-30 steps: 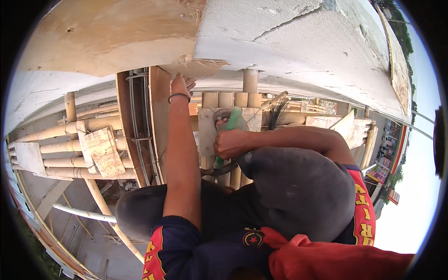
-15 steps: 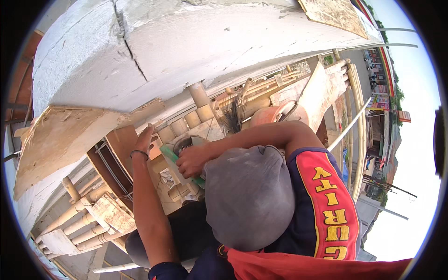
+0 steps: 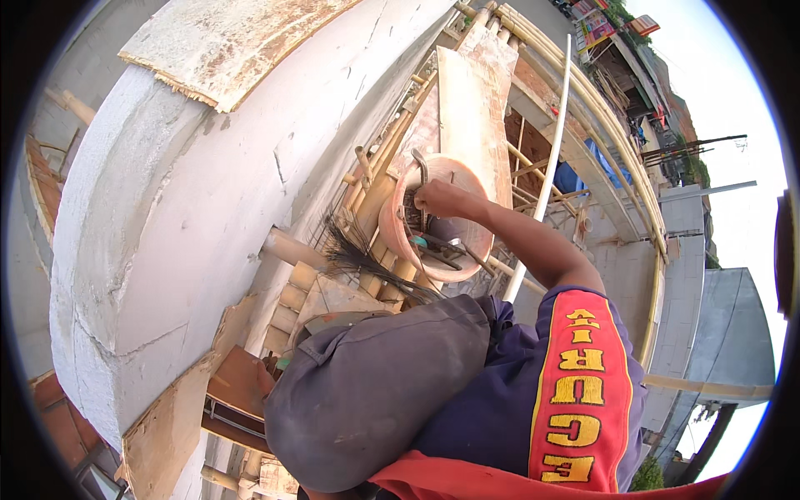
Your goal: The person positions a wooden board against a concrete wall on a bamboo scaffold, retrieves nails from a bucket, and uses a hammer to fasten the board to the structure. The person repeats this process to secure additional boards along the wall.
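My right hand (image 3: 443, 201) reaches into a pinkish-orange bucket (image 3: 392, 218). Its fingers are curled among the tools there, and what they grip is hidden. A curved metal bar (image 3: 421, 167) leans on the bucket's rim beside the hand. Other dark metal tools (image 3: 446, 254) lie inside, one with a green part. Past my bent knee, in dark grey trousers, only a sliver of my left hand (image 3: 265, 379) shows, beside a brown panel (image 3: 236, 382). A bit of something green (image 3: 282, 363) is next to it; the fingers are mostly hidden.
A pale block wall (image 3: 208, 208) runs along the left. Black bristly strands (image 3: 354, 250) lie between it and the bucket. Bamboo poles (image 3: 575, 75) and a long white pole (image 3: 550, 167) edge the platform at right. A pale board (image 3: 471, 117) lies beyond the bucket.
My right hand has left the green object by the knee and moved into the bucket. My view has swung toward the bucket. My left hand, open before, is now mostly hidden.
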Demonstrator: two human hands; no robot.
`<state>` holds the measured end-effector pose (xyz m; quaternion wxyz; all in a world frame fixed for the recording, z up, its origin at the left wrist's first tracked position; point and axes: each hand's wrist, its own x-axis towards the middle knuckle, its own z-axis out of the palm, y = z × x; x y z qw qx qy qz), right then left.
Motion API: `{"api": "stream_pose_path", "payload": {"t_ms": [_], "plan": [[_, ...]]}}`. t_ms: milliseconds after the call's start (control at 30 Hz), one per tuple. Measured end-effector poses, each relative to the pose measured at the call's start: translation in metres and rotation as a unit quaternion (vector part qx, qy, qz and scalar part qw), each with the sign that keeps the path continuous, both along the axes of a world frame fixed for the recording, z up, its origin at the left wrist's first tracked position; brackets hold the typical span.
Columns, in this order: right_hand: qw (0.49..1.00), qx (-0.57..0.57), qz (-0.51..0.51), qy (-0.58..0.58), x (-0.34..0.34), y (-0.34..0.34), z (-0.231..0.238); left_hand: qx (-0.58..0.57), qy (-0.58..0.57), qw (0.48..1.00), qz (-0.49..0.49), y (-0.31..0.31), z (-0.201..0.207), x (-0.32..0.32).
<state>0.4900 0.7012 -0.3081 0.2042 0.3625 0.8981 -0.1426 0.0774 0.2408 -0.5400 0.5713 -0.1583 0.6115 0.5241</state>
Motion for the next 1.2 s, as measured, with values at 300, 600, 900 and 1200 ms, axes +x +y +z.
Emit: {"api": "stream_pose_path", "payload": {"t_ms": [300, 600, 900, 1200], "plan": [[0.959, 0.159, 0.175, -0.158, -0.006, -0.032, -0.097, 0.015, 0.041, 0.996, -0.078, 0.008, -0.004, -0.034], [0.961, 0.113, 0.142, -0.21, -0.011, -0.021, -0.122, -0.022, 0.071, 0.997, -0.032, 0.011, 0.037, -0.021], [0.953, 0.166, 0.216, -0.13, -0.024, -0.017, -0.019, -0.074, 0.158, 0.984, 0.026, 0.007, 0.021, -0.005], [0.95, 0.224, 0.215, 0.037, -0.179, -0.087, 0.178, 0.048, 0.334, 0.941, 0.031, 0.087, 0.095, -0.013]]}}
